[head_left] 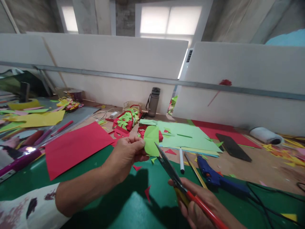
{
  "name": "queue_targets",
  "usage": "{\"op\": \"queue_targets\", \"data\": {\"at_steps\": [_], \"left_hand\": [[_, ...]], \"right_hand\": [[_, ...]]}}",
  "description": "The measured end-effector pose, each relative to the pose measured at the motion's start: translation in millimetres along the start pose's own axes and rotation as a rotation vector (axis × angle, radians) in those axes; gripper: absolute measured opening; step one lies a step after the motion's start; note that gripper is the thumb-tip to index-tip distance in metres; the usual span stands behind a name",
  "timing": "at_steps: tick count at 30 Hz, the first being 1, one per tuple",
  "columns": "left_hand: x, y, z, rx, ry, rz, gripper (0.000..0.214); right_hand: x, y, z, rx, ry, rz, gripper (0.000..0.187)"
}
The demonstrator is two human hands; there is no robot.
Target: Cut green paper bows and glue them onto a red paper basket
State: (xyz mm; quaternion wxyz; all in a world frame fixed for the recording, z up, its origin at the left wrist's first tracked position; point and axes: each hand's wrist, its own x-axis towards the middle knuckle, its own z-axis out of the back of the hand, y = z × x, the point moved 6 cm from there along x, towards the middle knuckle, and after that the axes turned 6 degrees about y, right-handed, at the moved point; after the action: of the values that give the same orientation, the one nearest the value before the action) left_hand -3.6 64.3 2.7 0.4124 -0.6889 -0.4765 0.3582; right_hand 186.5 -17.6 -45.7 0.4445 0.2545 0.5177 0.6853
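Green paper, a small rounded piece (151,140), is pinched at its left edge between thumb and fingers of the left hand (127,154) and held up above the green mat (133,203) near the front edge of the bench. Scissors (177,179) with red handles are gripped in the right hand (202,205), fingers closed through the loops; the blades are parted, and their tips are set at the lower right edge of the piece. The two hands are kept apart, joined only through paper and blade.

Noted on the bench:
- a red sheet (73,148) laid left of the mat
- light green sheets (188,136) stacked behind the piece, toward the middle of the bench
- a white marker (181,160) and a blue glue gun (214,178) lying just right of the scissors, the cord trailing toward the right edge
- a grey bottle (152,101) standing at the back edge
- red and green offcuts scattered over mat and wood

Risks, as judged: the piece is held at one side only, so it could fold or swing away as the blades close, and the cut would wander. The left thumb is placed near the blade line and could be nicked if the paper is fed too far. The glue gun cord could be snagged by the right forearm.
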Motion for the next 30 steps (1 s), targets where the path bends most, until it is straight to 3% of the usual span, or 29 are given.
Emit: {"op": "queue_targets", "data": {"at_steps": [7, 20, 30], "left_hand": [[2.3, 2.2, 2.1, 0.011, 0.004, -0.013, 0.030], [0.1, 1.4, 1.1, -0.009, -0.016, -0.011, 0.025], [-1.6, 2.4, 0.2, -0.016, -0.013, 0.003, 0.028]], "right_hand": [[-6.7, 13.8, -0.7, -0.072, -0.099, 0.012, 0.064], [0.6, -4.8, -5.2, -0.038, -0.112, 0.036, 0.064], [-7.3, 32.3, 3.7, -0.267, -0.225, 0.026, 0.052]]}}
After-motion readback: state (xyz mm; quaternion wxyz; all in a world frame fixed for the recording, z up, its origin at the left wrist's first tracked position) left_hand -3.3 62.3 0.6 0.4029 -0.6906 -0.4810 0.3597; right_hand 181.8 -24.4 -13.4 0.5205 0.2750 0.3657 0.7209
